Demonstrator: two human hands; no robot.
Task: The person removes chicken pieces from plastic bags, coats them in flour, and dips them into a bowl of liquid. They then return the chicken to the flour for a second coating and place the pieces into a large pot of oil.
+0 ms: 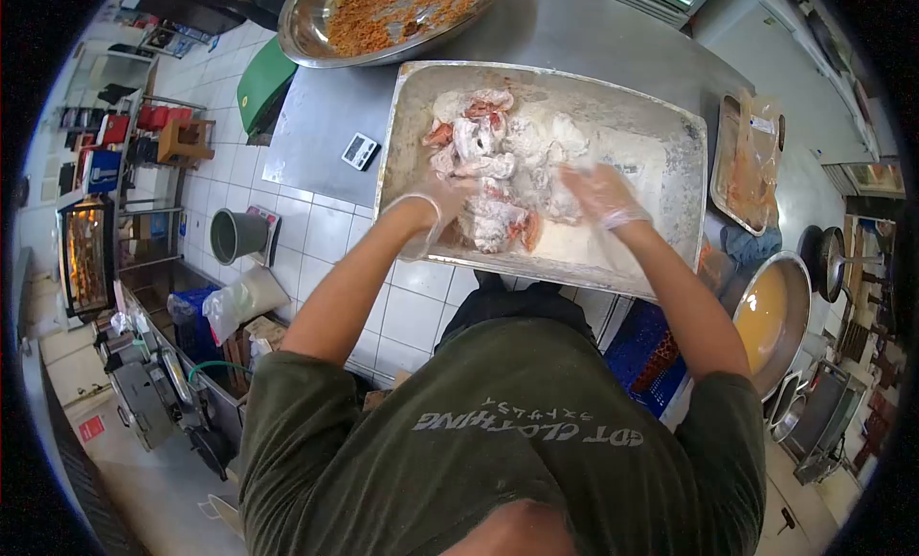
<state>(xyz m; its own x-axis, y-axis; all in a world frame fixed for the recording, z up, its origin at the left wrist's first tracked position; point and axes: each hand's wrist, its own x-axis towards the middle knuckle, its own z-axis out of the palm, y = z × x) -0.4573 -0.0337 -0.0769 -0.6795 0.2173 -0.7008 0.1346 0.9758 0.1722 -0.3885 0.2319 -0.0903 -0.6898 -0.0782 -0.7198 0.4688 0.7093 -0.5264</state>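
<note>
A deep metal pan (694, 164) holds white flour (627, 159) and several flour-coated pieces of raw chicken (483, 164), heaped in its left half. Both of my hands wear clear plastic gloves. At the pan's left, my left hand (442, 204) reaches in against the chicken; its fingers are partly hidden among the floury pieces. My right hand (603, 194) is over the flour on the right side of the heap, its slightly blurred fingers stretched toward the chicken. I see nothing held in it.
A steel bowl (297, 39) of orange-brown crumbs stands behind the pan. A small digital timer (360, 152) lies to the left. On the right are a tray (728, 188) with a plastic bag and a bowl (799, 312) of yellow liquid. A grey bucket (226, 236) stands lower left.
</note>
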